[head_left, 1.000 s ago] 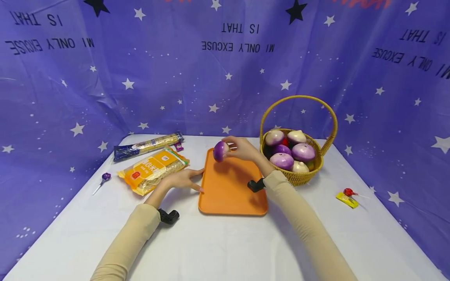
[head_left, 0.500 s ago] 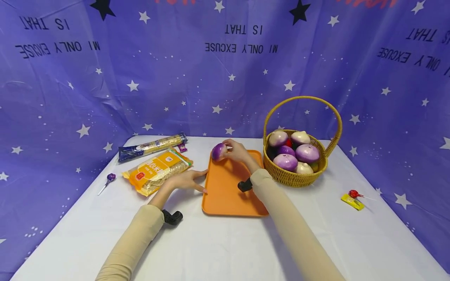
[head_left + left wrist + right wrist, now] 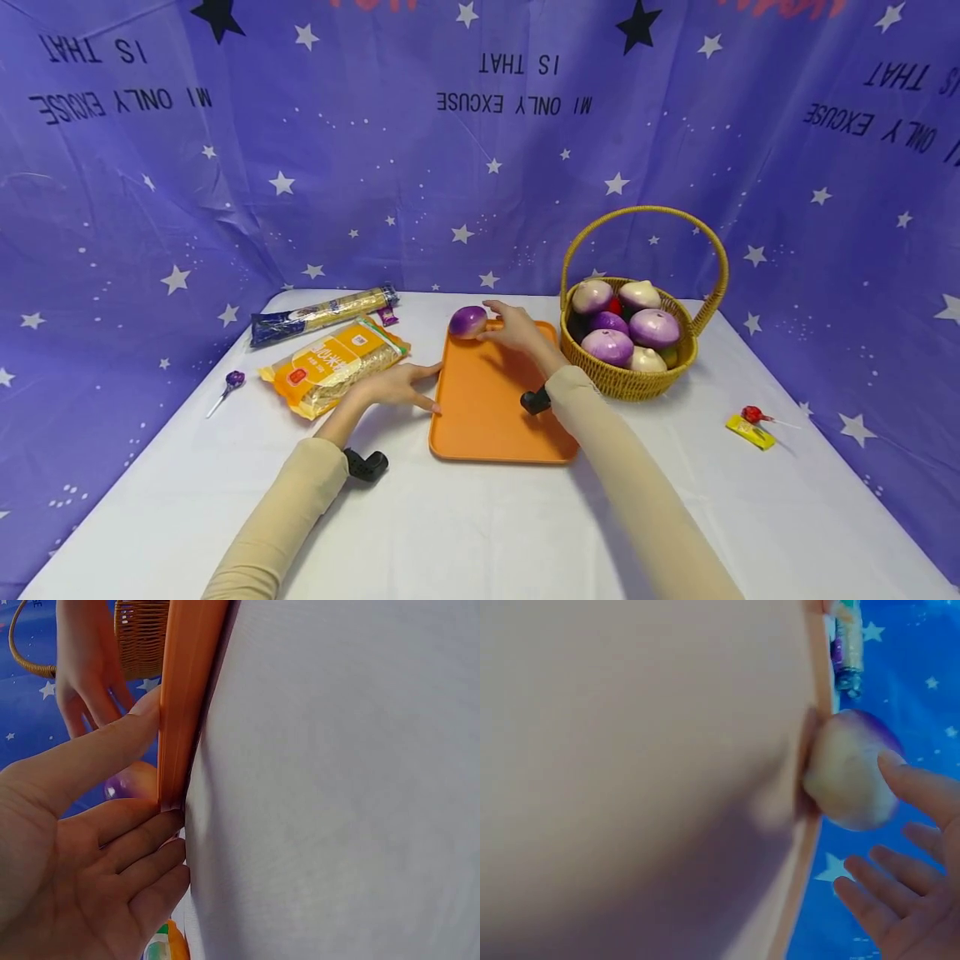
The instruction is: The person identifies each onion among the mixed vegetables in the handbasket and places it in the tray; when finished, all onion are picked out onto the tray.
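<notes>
A purple-and-white turnip (image 3: 467, 322) sits at the far left corner of an orange tray (image 3: 487, 408). Beside it is my right hand (image 3: 519, 329), fingers spread; in the right wrist view the turnip (image 3: 847, 772) shows its pale side, with the thumb (image 3: 919, 787) close to it and the other fingers apart from it. At the tray's left edge, my left hand (image 3: 393, 386) has its thumb and fingertips against the rim. The left wrist view shows those fingers (image 3: 127, 844) straight along the tray's side (image 3: 184, 697).
Right of the tray stands a wicker basket (image 3: 626, 383) with a tall handle, holding several turnips. On the left lie a yellow food packet (image 3: 337, 362), a long noodle-like packet (image 3: 326, 315) and a purple lollipop (image 3: 234, 380). A red lollipop (image 3: 752, 413) and yellow sachet (image 3: 750, 432) lie right.
My right hand has lowered the turnip onto the tray's far left corner, and its fingers have since come off it. The left hand has stayed at the tray's edge.
</notes>
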Demonstrator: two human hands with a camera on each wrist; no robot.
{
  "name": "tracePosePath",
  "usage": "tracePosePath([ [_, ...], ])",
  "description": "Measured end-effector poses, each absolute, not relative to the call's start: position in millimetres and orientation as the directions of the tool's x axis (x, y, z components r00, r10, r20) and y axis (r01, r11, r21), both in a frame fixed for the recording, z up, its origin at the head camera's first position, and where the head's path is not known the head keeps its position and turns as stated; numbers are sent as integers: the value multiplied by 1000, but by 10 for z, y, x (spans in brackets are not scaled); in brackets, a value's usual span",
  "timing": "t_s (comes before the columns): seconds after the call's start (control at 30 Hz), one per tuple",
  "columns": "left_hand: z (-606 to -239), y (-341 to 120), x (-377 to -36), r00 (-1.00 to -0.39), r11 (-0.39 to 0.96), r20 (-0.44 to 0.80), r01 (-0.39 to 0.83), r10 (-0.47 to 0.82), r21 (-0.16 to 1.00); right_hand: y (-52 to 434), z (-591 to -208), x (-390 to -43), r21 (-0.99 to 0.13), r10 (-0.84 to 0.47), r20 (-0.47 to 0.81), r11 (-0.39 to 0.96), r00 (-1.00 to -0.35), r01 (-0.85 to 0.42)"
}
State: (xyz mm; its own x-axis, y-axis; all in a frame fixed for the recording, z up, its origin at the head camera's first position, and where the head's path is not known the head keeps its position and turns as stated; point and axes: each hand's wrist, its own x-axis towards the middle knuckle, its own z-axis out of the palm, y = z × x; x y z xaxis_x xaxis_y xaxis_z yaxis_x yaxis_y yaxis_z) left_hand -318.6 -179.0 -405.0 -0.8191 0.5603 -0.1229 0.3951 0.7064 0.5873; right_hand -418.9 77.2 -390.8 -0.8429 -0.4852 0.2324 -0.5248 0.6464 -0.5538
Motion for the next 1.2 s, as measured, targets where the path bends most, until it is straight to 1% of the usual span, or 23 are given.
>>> tracePosePath([
  [0.23,-4060,-1786,-3189,-819,707,-130,390,559,590,989,-3768,-3907,-536,-503,326,599,-800,-595],
  [0.33,-4073,-1775,-3189,-811,698,-129,397,571,596,1161,-3700,-3740,-489,-524,374,590,-765,-643],
  [0.43,-4079,-1764,-3193,-804,691,-122,410,582,595,1361,-3586,-3561,-419,-547,426,586,-720,-693],
  [0.53,-4079,-1754,-3198,-804,695,-121,414,582,588,1584,-3443,-3396,-384,-558,443,589,-702,-711],
  [0.6,-4079,-1748,-3200,-805,695,-121,414,581,588,1753,-3352,-3310,-385,-557,432,597,-709,-703],
  [0.67,-4078,-1744,-3199,-805,693,-123,409,580,593,1937,-3282,-3259,-415,-546,415,599,-728,-685],
  [0.8,-4086,-1749,-3189,-808,690,-123,400,577,604,2292,-3211,-3249,-453,-517,394,610,-760,-650],
  [1.0,-4077,-1772,-3186,-813,694,-122,395,569,602,2621,-3216,-3313,-378,-504,382,680,-775,-629],
  [1.1,-4063,-1778,-3190,-812,693,-117,401,572,600,2678,-3233,-3334,-386,-497,326,707,-804,-593],
  [1.2,-4062,-1786,-3193,-809,693,-122,402,575,599,2684,-3258,-3349,-359,-508,267,736,-819,-574],
])
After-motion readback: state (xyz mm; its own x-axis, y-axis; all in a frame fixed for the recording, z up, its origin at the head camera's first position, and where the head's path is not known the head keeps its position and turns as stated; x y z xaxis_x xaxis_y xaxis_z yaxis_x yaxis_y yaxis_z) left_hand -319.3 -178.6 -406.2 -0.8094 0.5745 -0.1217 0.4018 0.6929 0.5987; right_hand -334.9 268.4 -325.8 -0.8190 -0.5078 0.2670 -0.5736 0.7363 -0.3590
